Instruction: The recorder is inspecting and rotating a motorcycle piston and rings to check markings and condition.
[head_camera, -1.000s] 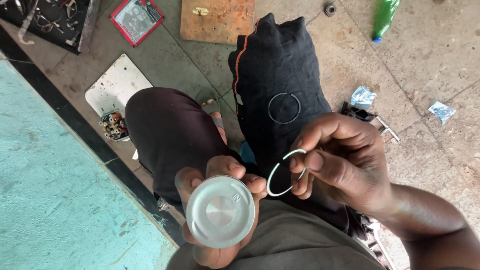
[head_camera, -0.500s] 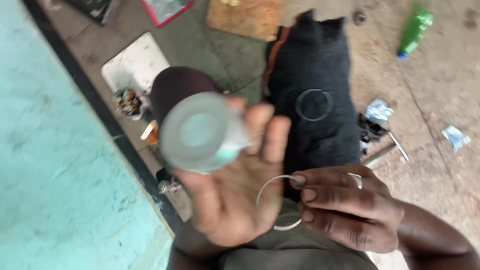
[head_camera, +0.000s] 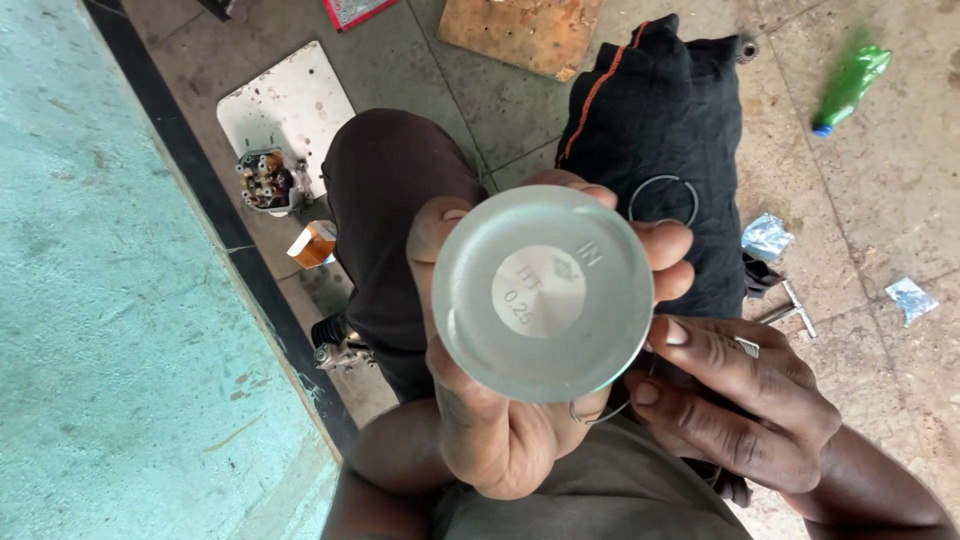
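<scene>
My left hand (head_camera: 490, 430) holds a round silvery piston (head_camera: 543, 293) up close to the camera, its flat crown facing me with markings stamped in the middle. My right hand (head_camera: 735, 400) sits just right of and below the piston, pinching a thin metal ring (head_camera: 600, 415); most of that ring is hidden behind the piston and my fingers. A second thin ring (head_camera: 663, 200) lies on the black cloth (head_camera: 660, 110) draped over my right knee.
On the concrete floor lie a white plate (head_camera: 285, 105), a small metal part with rusty pins (head_camera: 265, 182), an orange-and-white box (head_camera: 316, 243), a brown board (head_camera: 520, 30), a green bottle (head_camera: 850, 85), foil wrappers (head_camera: 765, 237) and a metal tool (head_camera: 795, 310). A teal surface (head_camera: 110, 330) runs along the left.
My left hand has brought the piston back to the middle and closer to the camera, crown facing me. My right hand with the ring has stayed low and now sits partly behind it.
</scene>
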